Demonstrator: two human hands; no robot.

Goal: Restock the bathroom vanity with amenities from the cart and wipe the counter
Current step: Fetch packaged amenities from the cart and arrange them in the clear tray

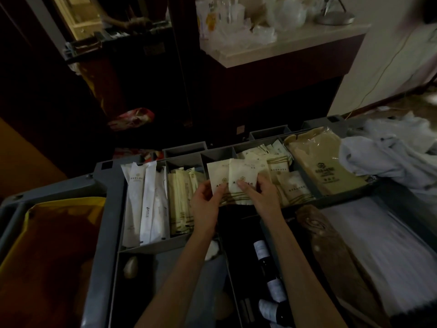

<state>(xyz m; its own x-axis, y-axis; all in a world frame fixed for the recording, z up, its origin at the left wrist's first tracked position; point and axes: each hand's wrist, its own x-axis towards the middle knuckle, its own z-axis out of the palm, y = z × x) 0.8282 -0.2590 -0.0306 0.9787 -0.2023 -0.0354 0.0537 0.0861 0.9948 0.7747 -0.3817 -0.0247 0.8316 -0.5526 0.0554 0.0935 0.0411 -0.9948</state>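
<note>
The grey plastic divided cart tray point(113, 204) carries long white paper sleeves point(146, 204) in its left compartment. Above the middle compartments, the left hand point(205, 204) pinches a cream square sachet point(218, 176). The right hand point(262, 192) pinches a second cream sachet point(243, 174) just beside it.

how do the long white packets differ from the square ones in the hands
The long white packets are narrow and whiter; the square packets are short, wide and cream. The long white packets lie untouched in the leftmost compartment of the cart tray; the square packets are pinched by the left hand and right hand. Both are sealed sachets with a small printed emblem.
</note>
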